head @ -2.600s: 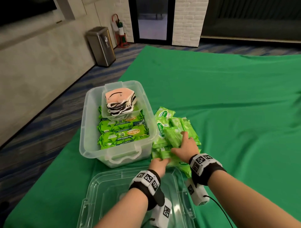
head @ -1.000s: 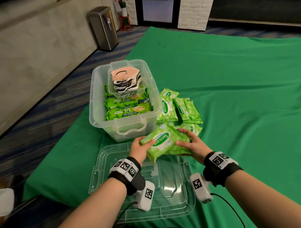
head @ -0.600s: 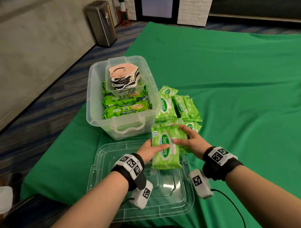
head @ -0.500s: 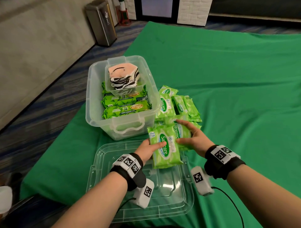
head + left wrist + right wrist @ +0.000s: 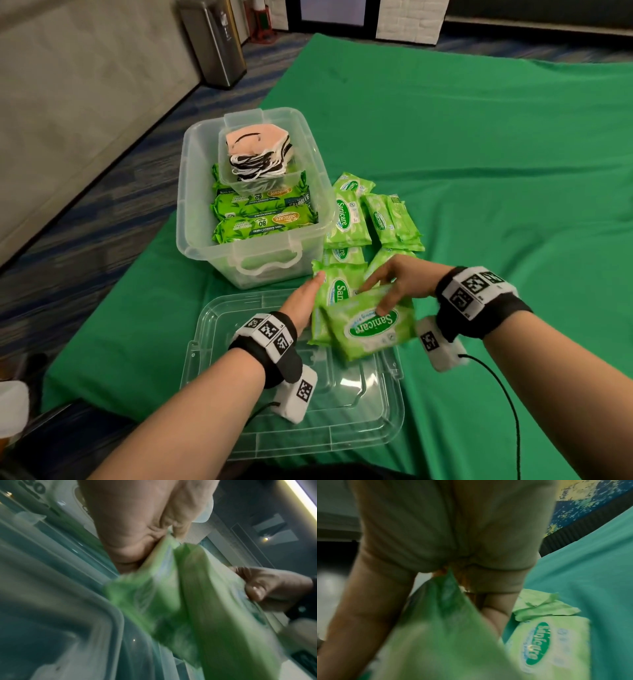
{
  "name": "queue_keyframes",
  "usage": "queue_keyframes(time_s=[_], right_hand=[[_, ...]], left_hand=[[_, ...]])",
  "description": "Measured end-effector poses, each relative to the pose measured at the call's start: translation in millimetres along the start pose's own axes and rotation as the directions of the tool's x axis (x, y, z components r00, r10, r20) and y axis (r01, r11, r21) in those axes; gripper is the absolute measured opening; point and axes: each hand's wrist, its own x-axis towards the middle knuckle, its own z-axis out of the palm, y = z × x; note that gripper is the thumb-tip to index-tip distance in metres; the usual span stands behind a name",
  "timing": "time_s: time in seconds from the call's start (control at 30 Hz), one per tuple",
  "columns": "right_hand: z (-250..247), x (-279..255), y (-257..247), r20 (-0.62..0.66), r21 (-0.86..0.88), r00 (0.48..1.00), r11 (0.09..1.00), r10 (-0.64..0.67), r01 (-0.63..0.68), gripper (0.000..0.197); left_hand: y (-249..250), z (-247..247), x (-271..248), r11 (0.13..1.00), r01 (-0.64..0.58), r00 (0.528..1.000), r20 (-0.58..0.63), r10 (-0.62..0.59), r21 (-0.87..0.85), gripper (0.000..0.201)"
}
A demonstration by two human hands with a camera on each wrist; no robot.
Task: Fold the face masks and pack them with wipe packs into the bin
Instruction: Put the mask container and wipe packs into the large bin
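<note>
holding two wipe packs at once, we see the main risk plainly. our right hand [image 5: 402,281] grips the top wipe pack [image 5: 371,323] by its far end, thumb on the label, while our left hand [image 5: 303,301] lies with straight fingers against the side of the second wipe pack [image 5: 337,291], under the first. both hover over the far edge of the clear lid [image 5: 294,404], just before the bin [image 5: 253,202]. we judge the slick wrappers could slide apart and one could drop onto the lid or the green cloth [image 5: 479,154], since the left hand only braces. inside the bin, the mask tray [image 5: 257,150] leaves little room, so a pack may snag. the labels read "sanicare"; packs in the bin show "80". loose wipe packs [image 5: 370,212] lie beside the bin's right wall.
</note>
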Motion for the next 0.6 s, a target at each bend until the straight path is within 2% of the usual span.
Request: queue_keyframes(time_s=[0.07, 0.13, 0.17, 0.3, 0.37, 0.43, 0.47, 0.5, 0.57, 0.6], right_hand=[[2, 7, -13, -0.125, 0.008, 0.992, 1.0, -0.003, 0.004, 0.048], [7, 15, -23, -0.301, 0.035, 0.953, 0.998, -0.038, 0.05, 0.047], [11, 19, -26, -0.37, 0.058, 0.927, 0.995, -0.059, 0.087, 0.046], [30, 29, -31, -0.491, 0.241, 0.865, 0.939, -0.099, 0.244, 0.036], [35, 31, -28, -0.57, 0.218, 0.816, 0.94, -0.095, 0.261, 0.035], [38, 30, -21, -0.665, 0.163, 0.744, 0.96, -0.064, 0.229, 0.049], [40, 28, -18, -0.671, 0.183, 0.741, 0.96, -0.034, 0.21, 0.058], [44, 29, -13, -0.633, 0.249, 0.775, 0.948, 0.004, 0.198, 0.066], [59, 31, -9, -0.42, 0.453, 0.906, 0.877, 0.054, 0.157, 0.076], [67, 34, -8, -0.303, 0.554, 0.952, 0.822, 0.052, 0.131, 0.08]], left_hand=[[14, 8, -22, 0.999, 0.014, 0.994, 0.106, -0.009, -0.044, 0.081], [16, 12, -29, 0.999, -0.03, 0.98, 0.198, 0.036, -0.032, 0.052], [15, 12, -29, 0.999, -0.046, 0.978, 0.201, 0.05, -0.022, 0.046], [8, 7, -29, 0.994, -0.075, 0.987, 0.149, 0.062, 0.081, 0.068], [5, 6, -29, 0.993, -0.087, 0.992, 0.094, 0.079, 0.083, 0.064], [3, 4, -31, 0.995, -0.092, 0.996, 0.017, 0.092, 0.039, 0.055], [1, 3, -30, 0.995, -0.095, 0.995, -0.02, 0.095, -0.006, 0.054], [0, 2, -30, 0.994, -0.101, 0.994, -0.048, 0.098, -0.052, 0.054], [-1, 4, -29, 0.987, -0.116, 0.992, -0.07, 0.108, -0.112, 0.052], [-2, 6, -27, 0.985, -0.123, 0.991, -0.068, 0.115, -0.12, 0.051]])
